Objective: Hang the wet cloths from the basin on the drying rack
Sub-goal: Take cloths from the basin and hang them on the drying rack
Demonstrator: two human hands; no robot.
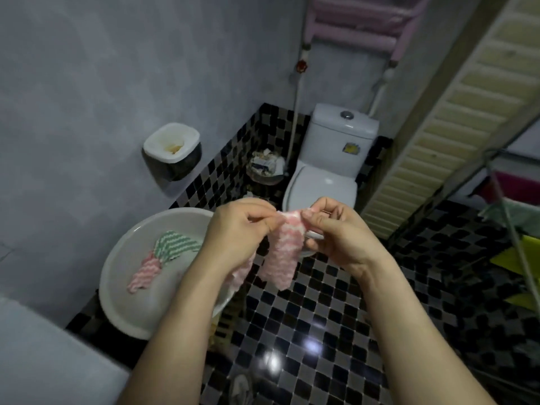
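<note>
Thumb and forefinger of the left hand [233,229] pinch one top corner of a pink-and-white striped cloth [282,252], a little left of the centre of the frame. The right hand [336,232], just right of the centre, pinches the other top corner with its fingers curled. Both hands are therefore grasping the same cloth, which is held in the air between them. The cloth is bunched and hangs down below the hands in two folds; one fold passes behind the left wrist.

Under the left forearm, in the lower left part of the frame, a round white basin [117,290] stands by the grey wall. A green-and-white cloth [172,244] and a second pink-and-white cloth [144,274] lie inside it, touching each other.

The floor [321,317] has small black, grey and white tiles. Above the hands stands a white toilet [327,176] with the lid down, and just left of it a waste bin [266,168] full of paper. A white and black box [172,150] is fixed on the wall in the upper left.

At the right edge of the frame are the thin metal rods of the drying rack [510,220], with yellow-green cloths [523,252] on it, well apart from the held cloth. A pink rail [356,21] is at the top edge.
</note>
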